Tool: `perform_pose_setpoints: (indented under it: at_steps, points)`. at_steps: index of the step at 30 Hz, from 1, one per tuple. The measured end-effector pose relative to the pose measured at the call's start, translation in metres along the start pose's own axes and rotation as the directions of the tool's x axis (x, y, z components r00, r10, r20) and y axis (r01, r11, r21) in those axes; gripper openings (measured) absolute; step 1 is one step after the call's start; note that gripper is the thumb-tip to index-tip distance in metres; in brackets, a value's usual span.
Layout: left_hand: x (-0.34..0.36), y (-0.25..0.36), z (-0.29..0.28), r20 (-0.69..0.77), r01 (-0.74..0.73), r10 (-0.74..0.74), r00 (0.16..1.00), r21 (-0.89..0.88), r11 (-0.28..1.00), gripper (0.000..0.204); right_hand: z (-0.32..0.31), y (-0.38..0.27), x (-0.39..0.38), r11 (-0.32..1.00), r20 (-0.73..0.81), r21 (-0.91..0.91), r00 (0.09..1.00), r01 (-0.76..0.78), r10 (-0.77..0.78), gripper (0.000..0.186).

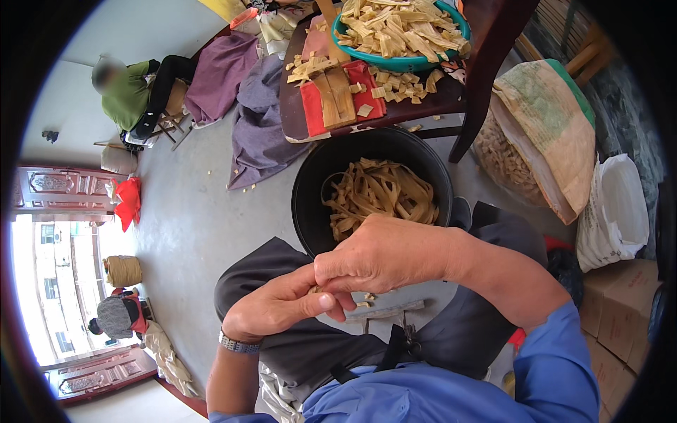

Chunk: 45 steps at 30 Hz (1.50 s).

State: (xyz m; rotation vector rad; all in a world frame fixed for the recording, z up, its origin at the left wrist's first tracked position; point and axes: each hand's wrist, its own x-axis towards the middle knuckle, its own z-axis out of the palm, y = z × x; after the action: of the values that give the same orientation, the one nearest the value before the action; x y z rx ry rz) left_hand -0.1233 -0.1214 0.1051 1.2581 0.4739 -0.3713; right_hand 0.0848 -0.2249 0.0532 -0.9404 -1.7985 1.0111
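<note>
Doorway at far left: Carved red doors (67,189) stand on both sides of a bright gap, and the glare makes the outside hard to read.
Co-workers: A person in green (127,99) sits by the wall, another in grey (116,317) is near the doorway; I cannot make out what their hands do.
Purple cloth (220,77): It is draped on something I cannot see.
Left hand (278,307): Its thumb and fingers are together, clamped, as it seems, on a small pale piece (315,289), which they mostly cover.
Right hand (384,257): It touches the left one, fingers bent inward, perhaps so that both work on the same piece. Its fingertips are hidden, so I cannot tell whether this grip is also clamped.
Black bucket (305,194): It stands just beyond the hands, probably for easy reach. Long pale strips (381,194) lie tangled inside and hide the bottom.
Chair seat (446,106): It carries a teal basin (403,65) heaped with flat pieces (398,28), and a wooden block (335,102) on red cloth (310,109), maybe to protect the seat.
Right side: A woven sack (553,127), a white bag (610,218) and cardboard boxes (620,299); the boxes are partly cut off.
</note>
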Motion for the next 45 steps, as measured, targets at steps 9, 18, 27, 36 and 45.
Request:
perform_pose_setpoints:
  at_steps: [9,18,27,36,45]
  points:
    - [-0.012,0.019,-0.006,0.037,0.301,-0.315,0.948,0.209,0.930,0.029,-0.006,-0.007,-0.004,0.966,0.030,-0.254,0.999,0.049,-0.043,0.025]
    - [-0.031,0.032,-0.017,-0.250,0.226,-0.063,0.966,0.701,0.676,0.026,-0.009,-0.012,0.008,0.947,0.019,-0.322,1.000,-0.012,0.020,0.036]
    - [-0.048,0.044,-0.034,-0.431,-0.123,0.301,0.850,0.395,0.911,0.026,-0.035,-0.016,0.010,0.974,-0.054,-0.023,0.973,-0.225,0.223,0.039]
    - [-0.030,0.044,-0.056,-0.498,-0.487,0.620,0.607,0.383,0.785,0.016,-0.059,-0.027,0.001,0.745,-0.071,0.617,0.925,-0.253,0.373,0.039]
    - [0.072,0.033,-0.052,-0.333,-0.284,0.383,0.861,0.309,0.908,0.025,-0.056,0.000,0.015,0.900,-0.337,0.352,0.862,-0.258,0.379,0.056]
